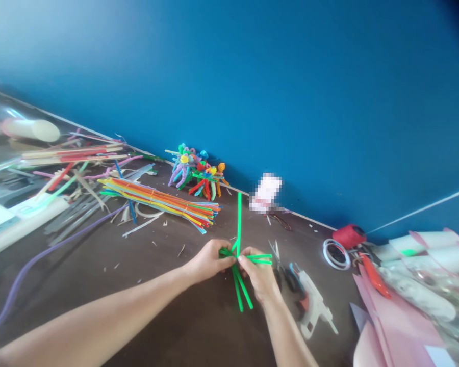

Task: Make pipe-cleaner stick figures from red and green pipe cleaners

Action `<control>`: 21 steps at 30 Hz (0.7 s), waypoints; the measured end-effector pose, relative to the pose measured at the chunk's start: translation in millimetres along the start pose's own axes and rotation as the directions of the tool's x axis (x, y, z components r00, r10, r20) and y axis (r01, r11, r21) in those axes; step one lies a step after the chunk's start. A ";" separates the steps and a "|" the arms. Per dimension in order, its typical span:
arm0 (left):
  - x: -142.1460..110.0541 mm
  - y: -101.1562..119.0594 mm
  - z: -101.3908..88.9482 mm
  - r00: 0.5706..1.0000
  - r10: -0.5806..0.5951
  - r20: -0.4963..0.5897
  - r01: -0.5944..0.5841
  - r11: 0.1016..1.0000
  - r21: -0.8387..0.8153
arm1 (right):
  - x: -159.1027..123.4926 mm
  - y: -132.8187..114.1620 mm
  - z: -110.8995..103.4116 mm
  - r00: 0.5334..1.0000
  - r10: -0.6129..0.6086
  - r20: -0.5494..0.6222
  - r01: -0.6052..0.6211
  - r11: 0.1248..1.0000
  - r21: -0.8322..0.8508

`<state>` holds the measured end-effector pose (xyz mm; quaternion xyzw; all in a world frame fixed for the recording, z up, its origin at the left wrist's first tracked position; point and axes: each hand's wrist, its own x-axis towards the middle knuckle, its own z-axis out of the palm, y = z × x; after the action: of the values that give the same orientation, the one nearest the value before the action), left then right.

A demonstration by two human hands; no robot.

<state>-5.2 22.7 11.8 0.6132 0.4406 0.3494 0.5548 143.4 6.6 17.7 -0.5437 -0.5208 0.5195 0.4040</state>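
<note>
As the left hand [208, 261] and right hand [258, 275] close in a tight pinching grip on the green strips [238, 219] at their crossing, just above the tabletop [168, 265], the ends splay clear, with scissors [275, 253] just beside.

I count 2 hands, my L hand [208, 261] & my R hand [259, 272], w/ approx. 5 visible ends of bright green plastic strips [237, 293] betw. them. On the dark brown tabletop [168, 285]: 1 bundle of multicolour plastic strips [164, 204], 1 heap of colourful pipe-cleaner figures [195, 173], 1 long purple pipe cleaner [61, 250], 1 pr steel scissors [274, 257], 1 white glue gun [313, 300], 1 red thread spool [349, 236], 1 clear plastic tape ring [335, 254].
</note>
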 end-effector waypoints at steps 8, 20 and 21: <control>-5.9 1.5 3.5 0.941 0.318 -0.115 -0.268 0.909 0.319 | 0.5 3.1 7.9 0.997 0.011 -0.082 -0.004 0.996 0.091; 2.8 -1.6 -2.0 0.980 -0.157 0.122 0.197 0.856 -0.478 | -5.8 -16.1 -2.5 0.858 -0.506 0.091 0.508 0.808 -0.298; 2.8 -2.3 -1.8 0.980 -0.155 0.127 0.198 0.851 -0.486 | -5.8 -16.2 -3.2 0.847 -0.523 0.098 0.524 0.787 -0.326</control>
<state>-6.2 26.0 9.5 0.4208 0.3670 0.3725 0.7413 144.7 3.3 34.9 -0.4389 -0.7330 0.2901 0.4312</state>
